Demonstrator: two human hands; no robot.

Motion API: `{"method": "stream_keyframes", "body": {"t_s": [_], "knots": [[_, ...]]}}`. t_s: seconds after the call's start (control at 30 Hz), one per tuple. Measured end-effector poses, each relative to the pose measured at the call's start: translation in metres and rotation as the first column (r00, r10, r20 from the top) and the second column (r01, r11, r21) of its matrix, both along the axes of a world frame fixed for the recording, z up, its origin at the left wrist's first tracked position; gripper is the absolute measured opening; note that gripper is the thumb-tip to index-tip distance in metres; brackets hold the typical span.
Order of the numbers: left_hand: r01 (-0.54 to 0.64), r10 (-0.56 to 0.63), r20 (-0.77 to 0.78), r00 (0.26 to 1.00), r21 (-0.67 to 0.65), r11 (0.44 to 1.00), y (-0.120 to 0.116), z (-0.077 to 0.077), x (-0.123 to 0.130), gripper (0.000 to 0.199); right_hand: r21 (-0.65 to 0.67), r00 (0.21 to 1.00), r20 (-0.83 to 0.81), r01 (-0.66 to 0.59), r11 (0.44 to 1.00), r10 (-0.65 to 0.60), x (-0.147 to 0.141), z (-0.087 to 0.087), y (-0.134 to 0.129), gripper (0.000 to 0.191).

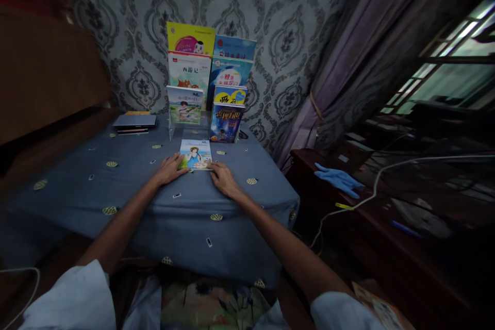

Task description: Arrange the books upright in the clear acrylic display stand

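A thin paperback book (196, 153) with a figure in a blue dress on its cover lies face up on the cloth-covered table. My left hand (170, 169) is at its left side, fingers over the edge and thumb along the lower corner. At the lower right corner, my right hand (223, 178) grips the book with its fingertips. Just behind stands a clear display rack (172, 131) with books in two columns. Its lowest books are one with a green landscape cover (184, 105) on the left and a dark blue one (226, 122) on the right.
A small stack of books (134, 121) lies at the table's back left. Patterned wallpaper (278, 20) rises behind, with a purple curtain (328, 67) to the right. On the dark side desk (390, 221) are a blue glove (340, 178), a white cable (377, 180) and clutter.
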State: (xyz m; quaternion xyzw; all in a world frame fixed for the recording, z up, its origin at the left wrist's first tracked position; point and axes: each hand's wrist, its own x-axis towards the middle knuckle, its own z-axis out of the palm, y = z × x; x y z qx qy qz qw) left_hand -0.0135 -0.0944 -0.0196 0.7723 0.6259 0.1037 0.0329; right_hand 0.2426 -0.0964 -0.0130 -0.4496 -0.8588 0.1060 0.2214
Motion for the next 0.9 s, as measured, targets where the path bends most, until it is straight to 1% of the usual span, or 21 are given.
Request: {"method": "stream_keyframes", "body": {"t_s": [0.23,0.4,0.6,0.9], "knots": [[-0.013,0.012,0.022,1.0,0.046,0.999,0.003,-0.004,-0.003,0.069,-0.002,0.999,0.036,0.015,1.0,-0.015,-0.001,0.004,-0.002,0.039],[-0.03,0.028,0.037,0.999,0.042,0.999,0.0,-0.002,-0.002,0.071,-0.01,0.997,0.07,0.039,0.999,-0.038,-0.002,0.006,-0.005,0.041],[-0.027,0.022,0.071,0.997,0.071,0.997,-0.004,0.001,-0.001,0.071,-0.01,0.996,0.082,0.042,0.999,-0.041,-0.002,0.012,-0.01,0.042],[-0.027,0.025,0.051,0.998,0.053,0.998,-0.003,0.004,-0.001,0.077,-0.003,0.997,0.077,0.028,1.0,-0.028,-0.001,0.011,-0.008,0.043]]}}
